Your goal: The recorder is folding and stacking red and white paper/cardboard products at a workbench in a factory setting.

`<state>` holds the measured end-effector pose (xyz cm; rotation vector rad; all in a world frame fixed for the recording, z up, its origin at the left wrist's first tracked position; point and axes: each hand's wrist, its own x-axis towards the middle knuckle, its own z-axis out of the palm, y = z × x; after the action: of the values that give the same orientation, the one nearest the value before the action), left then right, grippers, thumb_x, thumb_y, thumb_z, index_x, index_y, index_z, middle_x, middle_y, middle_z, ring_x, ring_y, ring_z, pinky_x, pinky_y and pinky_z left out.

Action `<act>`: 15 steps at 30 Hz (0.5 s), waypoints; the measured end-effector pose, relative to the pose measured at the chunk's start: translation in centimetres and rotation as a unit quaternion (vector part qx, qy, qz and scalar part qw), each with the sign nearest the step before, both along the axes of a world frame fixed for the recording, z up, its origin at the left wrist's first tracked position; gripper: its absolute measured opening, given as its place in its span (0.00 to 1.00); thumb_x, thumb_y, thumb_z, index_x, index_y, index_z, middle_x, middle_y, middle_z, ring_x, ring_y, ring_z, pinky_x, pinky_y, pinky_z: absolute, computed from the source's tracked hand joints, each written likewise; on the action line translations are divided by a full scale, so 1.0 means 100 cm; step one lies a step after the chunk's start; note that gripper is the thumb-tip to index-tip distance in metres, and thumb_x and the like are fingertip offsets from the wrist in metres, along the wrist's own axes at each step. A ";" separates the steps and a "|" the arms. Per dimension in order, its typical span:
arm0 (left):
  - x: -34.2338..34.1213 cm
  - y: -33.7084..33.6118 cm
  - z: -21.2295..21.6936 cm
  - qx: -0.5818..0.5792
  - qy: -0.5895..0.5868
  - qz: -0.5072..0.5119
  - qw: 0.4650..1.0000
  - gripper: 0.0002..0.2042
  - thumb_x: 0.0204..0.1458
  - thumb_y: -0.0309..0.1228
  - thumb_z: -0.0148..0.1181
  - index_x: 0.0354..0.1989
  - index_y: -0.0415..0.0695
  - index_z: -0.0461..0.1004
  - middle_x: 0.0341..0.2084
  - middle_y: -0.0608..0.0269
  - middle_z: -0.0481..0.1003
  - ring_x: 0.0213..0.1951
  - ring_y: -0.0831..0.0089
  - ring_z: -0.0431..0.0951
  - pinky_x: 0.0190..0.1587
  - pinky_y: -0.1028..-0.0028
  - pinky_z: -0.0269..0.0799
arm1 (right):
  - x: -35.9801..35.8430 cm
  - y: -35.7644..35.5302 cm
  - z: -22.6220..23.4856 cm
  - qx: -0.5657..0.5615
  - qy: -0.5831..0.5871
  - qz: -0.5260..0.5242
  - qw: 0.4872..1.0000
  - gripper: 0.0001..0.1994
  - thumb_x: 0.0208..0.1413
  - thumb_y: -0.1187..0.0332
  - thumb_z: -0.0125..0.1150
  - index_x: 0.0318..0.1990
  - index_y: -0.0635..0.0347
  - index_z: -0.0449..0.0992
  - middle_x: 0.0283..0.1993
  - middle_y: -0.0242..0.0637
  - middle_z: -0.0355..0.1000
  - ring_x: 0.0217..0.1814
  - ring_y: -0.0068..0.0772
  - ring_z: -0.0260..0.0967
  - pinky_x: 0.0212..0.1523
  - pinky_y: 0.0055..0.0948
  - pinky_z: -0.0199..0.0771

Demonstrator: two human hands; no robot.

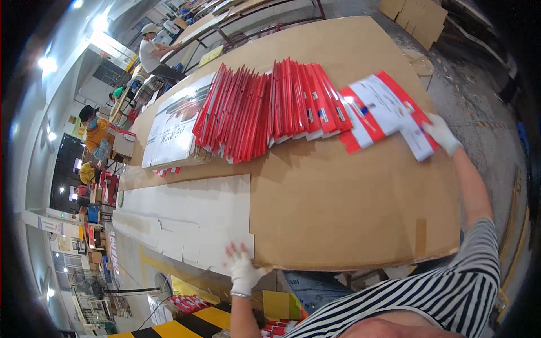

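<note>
My right hand (pixel 442 134), in a white glove, is closed on the right end of a flat red-and-white printed carton (pixel 375 107). The carton is slightly blurred, and its left end meets a long leaning row of similar red-edged flat cartons (pixel 242 112). Near the front edge of the table, my left hand (pixel 246 270) has its fingers spread. It wears a white glove that leaves the fingertips bare, and nothing is in it. Beside those fingers lie white cardboard sheets (pixel 197 217); whether they touch cannot be made out.
Brown cardboard (pixel 349 214) covers the table. A silvery-white printed stack (pixel 177 124) lies at the row's left end. Below the table's front edge are more red-and-white pieces (pixel 276 328) and a yellow-and-black striped surface (pixel 197 322). Several people work at other tables at the far left.
</note>
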<state>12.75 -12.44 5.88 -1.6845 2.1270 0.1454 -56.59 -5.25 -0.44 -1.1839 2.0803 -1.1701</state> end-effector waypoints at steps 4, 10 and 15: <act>0.038 -0.005 -0.032 0.044 -0.034 0.069 0.996 0.58 0.34 0.49 0.74 0.72 0.45 0.43 0.71 0.40 0.38 0.71 0.42 0.36 0.66 0.44 0.48 | 0.008 -0.167 -0.038 -0.066 0.028 0.027 0.997 0.17 0.51 0.66 0.55 0.48 0.60 0.78 0.40 0.48 0.78 0.42 0.41 0.77 0.43 0.38 0.75; 0.116 0.005 -0.075 -0.094 0.165 0.019 0.982 0.39 0.45 0.32 0.66 0.68 0.41 0.56 0.66 0.35 0.53 0.67 0.39 0.51 0.68 0.53 0.52 | 0.163 -0.215 -0.031 -0.035 0.065 0.029 0.997 0.22 0.53 0.67 0.48 0.57 0.66 0.67 0.53 0.58 0.70 0.57 0.58 0.66 0.59 0.45 0.65; 0.054 0.022 -0.011 -0.332 0.185 -0.069 0.922 0.11 0.51 0.26 0.56 0.44 0.44 0.76 0.41 0.59 0.78 0.46 0.61 0.78 0.64 0.49 0.58 | 0.289 -0.071 0.042 -0.206 0.285 0.165 0.921 0.23 0.45 0.65 0.60 0.50 0.64 0.70 0.42 0.51 0.70 0.45 0.53 0.67 0.48 0.47 0.69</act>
<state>18.13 -10.27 4.78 -1.9644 2.7892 -0.3769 -27.72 -12.35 3.80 -2.2017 1.9292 -1.2322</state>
